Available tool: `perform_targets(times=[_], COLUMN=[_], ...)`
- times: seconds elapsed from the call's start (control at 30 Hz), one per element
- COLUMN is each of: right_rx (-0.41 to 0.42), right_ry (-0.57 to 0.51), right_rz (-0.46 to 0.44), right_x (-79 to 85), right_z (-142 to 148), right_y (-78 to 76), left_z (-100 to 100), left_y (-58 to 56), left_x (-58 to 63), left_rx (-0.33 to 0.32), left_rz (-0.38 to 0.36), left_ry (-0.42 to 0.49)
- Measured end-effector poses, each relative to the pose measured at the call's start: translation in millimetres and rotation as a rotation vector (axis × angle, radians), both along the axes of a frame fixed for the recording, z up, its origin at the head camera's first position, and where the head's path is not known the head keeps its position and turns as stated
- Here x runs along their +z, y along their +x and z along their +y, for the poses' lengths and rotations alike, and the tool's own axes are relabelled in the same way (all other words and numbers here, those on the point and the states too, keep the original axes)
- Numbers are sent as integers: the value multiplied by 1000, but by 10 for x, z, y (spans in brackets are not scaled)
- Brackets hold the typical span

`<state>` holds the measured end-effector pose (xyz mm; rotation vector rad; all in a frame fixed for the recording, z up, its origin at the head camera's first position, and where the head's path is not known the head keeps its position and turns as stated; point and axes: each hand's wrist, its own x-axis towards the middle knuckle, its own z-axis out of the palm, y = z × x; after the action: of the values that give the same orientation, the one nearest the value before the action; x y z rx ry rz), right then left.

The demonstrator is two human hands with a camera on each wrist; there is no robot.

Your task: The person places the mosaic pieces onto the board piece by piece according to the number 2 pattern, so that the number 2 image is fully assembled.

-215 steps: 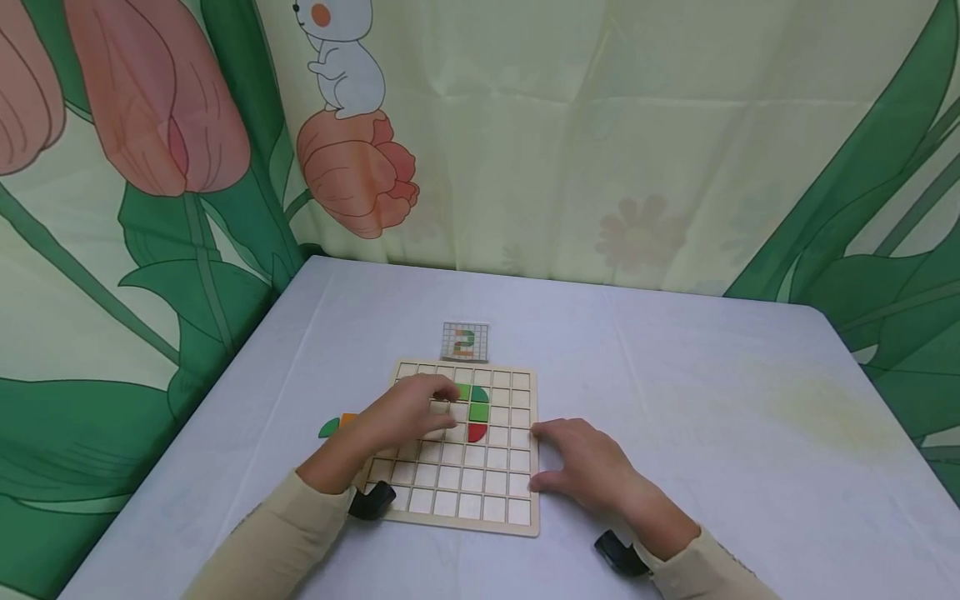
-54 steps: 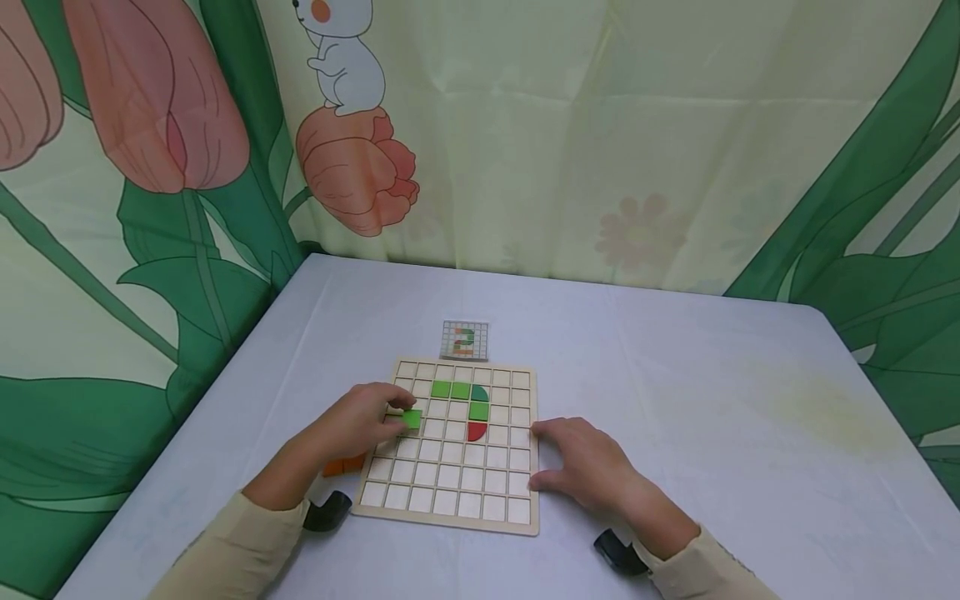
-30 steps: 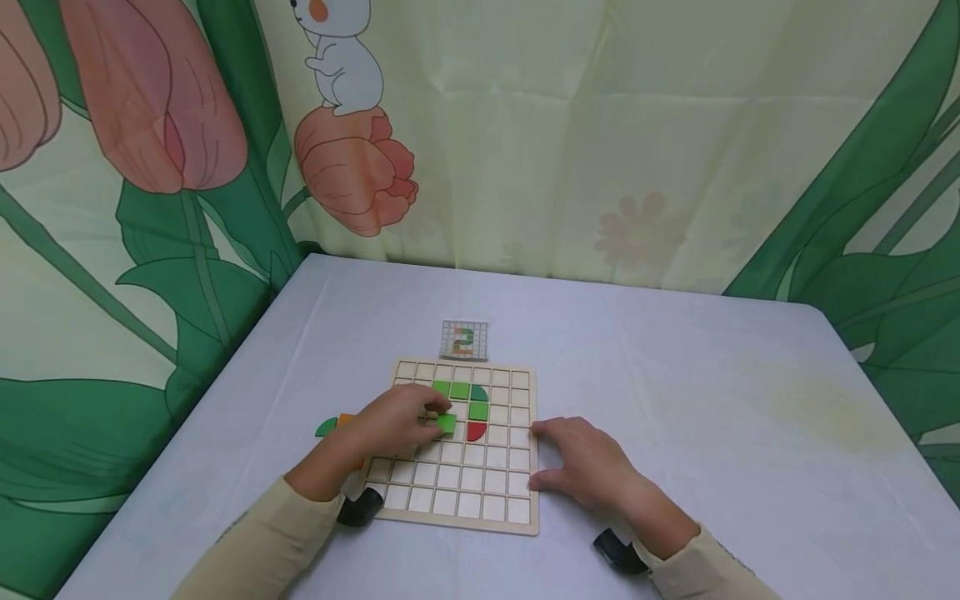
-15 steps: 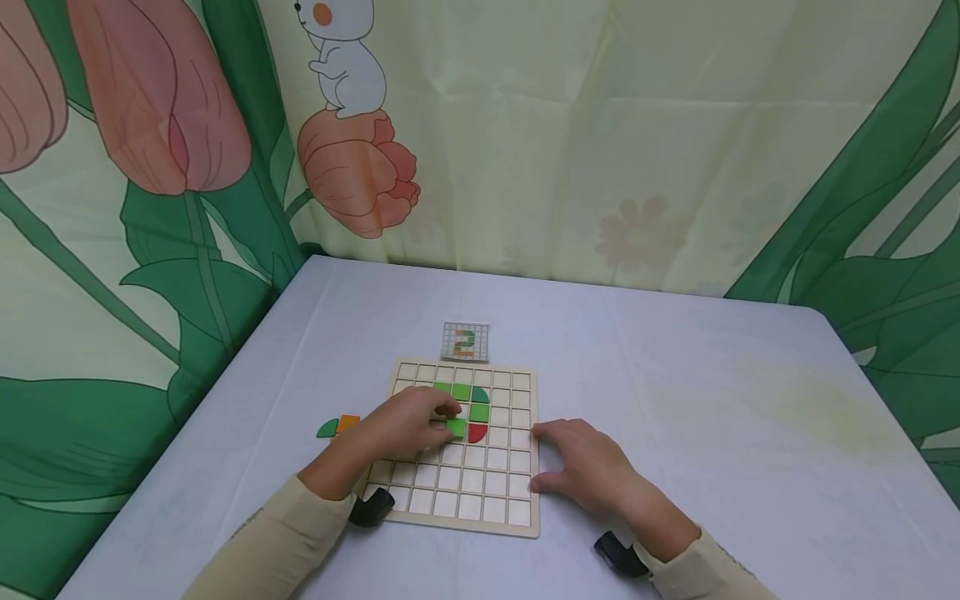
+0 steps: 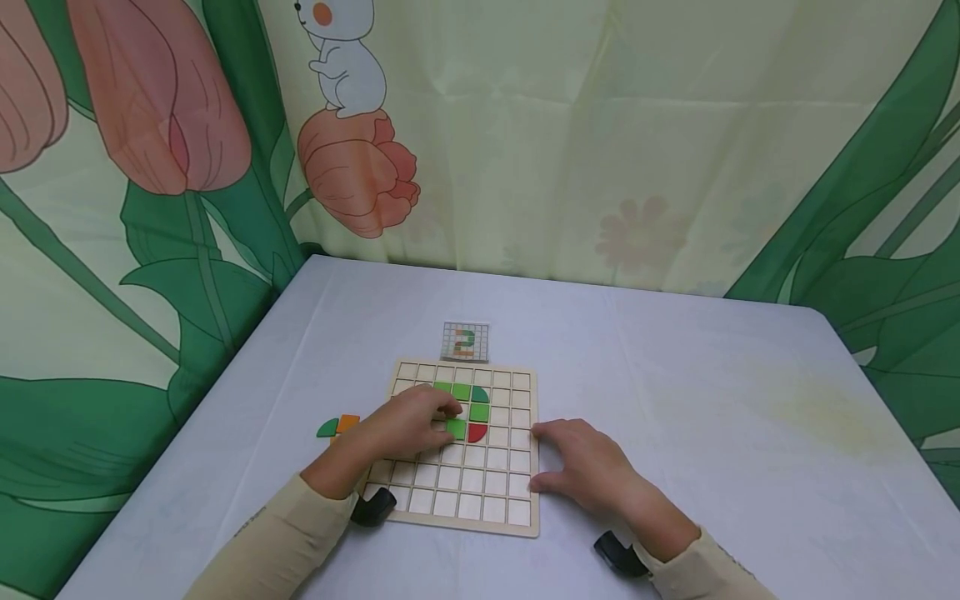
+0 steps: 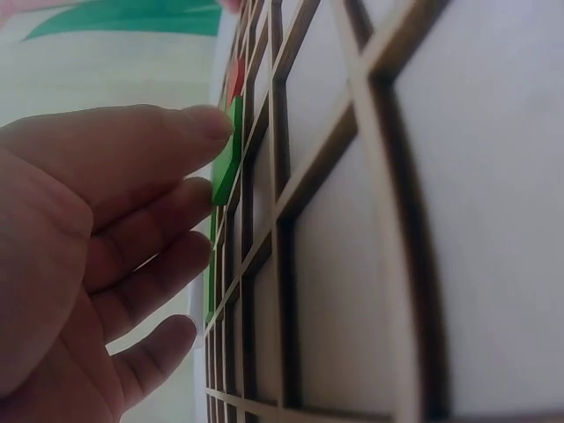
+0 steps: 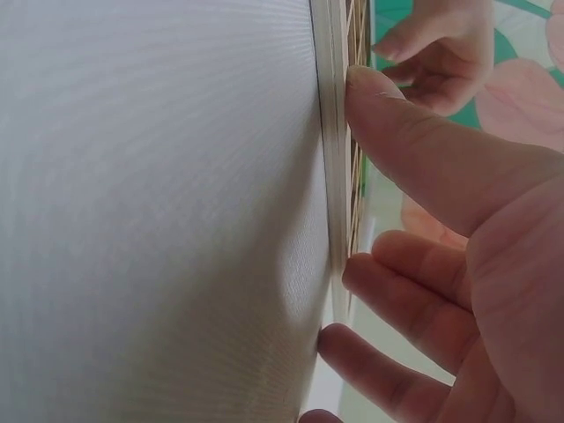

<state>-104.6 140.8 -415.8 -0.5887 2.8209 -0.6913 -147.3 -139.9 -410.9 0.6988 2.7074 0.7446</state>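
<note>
A wooden grid board (image 5: 472, 504) lies on the table. My left hand (image 5: 411, 421) is over its middle, the thumb and a fingertip at a green square tile (image 5: 455, 429). In the left wrist view this tile (image 6: 228, 159) stands slightly proud of the grid bars. On its right sits a red quarter-round tile (image 5: 477, 432). Above are a green square (image 5: 478, 412), a dark green quarter-round (image 5: 479, 394) and two more green squares (image 5: 461, 392) in a row. My right hand (image 5: 585, 462) rests its thumb and fingertips along the board's right edge, fingers spread.
A small card (image 5: 465, 342) with a coloured figure 2 on a grid lies behind the board. Left of the board, a green quarter-round (image 5: 327, 428) and an orange tile (image 5: 348, 422) lie on the white cloth, with others partly hidden by the left forearm.
The left hand brought a green square from the board's left side to the cell beside the red quarter-round. Earlier, another green square joined the upper row. The right hand stayed put.
</note>
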Motion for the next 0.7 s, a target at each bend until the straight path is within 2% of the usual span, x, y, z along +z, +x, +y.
perform_targets(times=[0.7], right_rx=[3], right_ry=[18], right_rz=[-7], right_x=[-11], right_z=[-6], right_y=[-11], left_z=[9], left_y=[-37], left_x=[-63], left_rx=[-43], left_rz=[-8], left_ry=[14])
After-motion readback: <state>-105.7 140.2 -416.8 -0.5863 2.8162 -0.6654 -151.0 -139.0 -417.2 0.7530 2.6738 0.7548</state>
